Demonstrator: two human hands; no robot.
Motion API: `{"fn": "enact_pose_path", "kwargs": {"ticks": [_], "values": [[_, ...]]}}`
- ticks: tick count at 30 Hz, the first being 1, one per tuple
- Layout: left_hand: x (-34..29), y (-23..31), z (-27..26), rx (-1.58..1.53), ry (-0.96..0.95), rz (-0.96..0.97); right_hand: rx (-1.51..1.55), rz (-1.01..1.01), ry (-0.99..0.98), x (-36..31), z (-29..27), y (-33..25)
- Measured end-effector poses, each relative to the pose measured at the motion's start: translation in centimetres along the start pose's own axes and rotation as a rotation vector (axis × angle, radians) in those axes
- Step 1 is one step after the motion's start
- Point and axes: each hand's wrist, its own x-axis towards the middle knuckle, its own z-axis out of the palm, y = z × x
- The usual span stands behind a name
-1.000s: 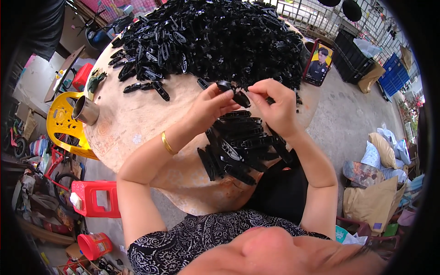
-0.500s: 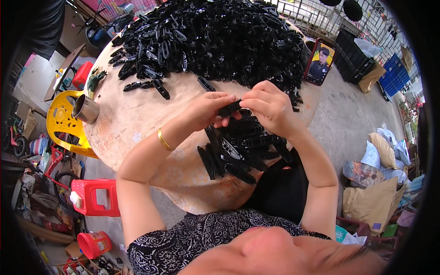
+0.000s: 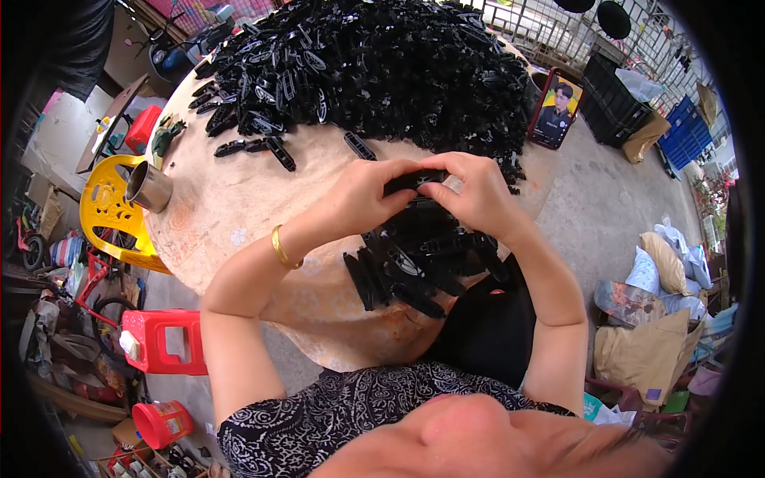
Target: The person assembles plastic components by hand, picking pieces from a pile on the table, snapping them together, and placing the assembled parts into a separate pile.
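Observation:
A long, narrow black plastic part (image 3: 410, 183) is held up over the table, gripped at both ends. My left hand (image 3: 362, 195) pinches its left end between thumb and fingers, a gold bangle on that wrist. At its right end my right hand (image 3: 476, 190) closes thumb and fingers around it. Under my hands, at the near table edge, lies a small heap of similar black parts (image 3: 414, 299). Beyond them, a large mound of black parts (image 3: 382, 80) covers the far side of the round table (image 3: 215, 231). My fingers partly hide the held part.
A phone (image 3: 556, 107) showing a person stands at the mound's right edge. On the left are a metal cup (image 3: 149, 187), a yellow chair (image 3: 111, 207), a red stool (image 3: 171, 319) and a red bucket (image 3: 162, 424). Several bags and crates stand on the right.
My hands have shifted from a fingertip hold to gripping both ends of the black part, with the thumbs on the near side. The part now lies more level between them.

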Motion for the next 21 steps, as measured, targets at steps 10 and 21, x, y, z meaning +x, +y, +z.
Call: {"fn": "enact_pose_path", "kwargs": {"ticks": [10, 21], "values": [[-0.4, 2.0, -0.2, 0.132, -0.272, 0.173, 0.014, 0.273, -0.033, 1.9, -1.3, 6.3], [1.2, -8.7, -2.9, 0.672, 0.069, 0.186, -0.904, -0.079, -0.014, 3.1, 4.2, 7.4]]}}
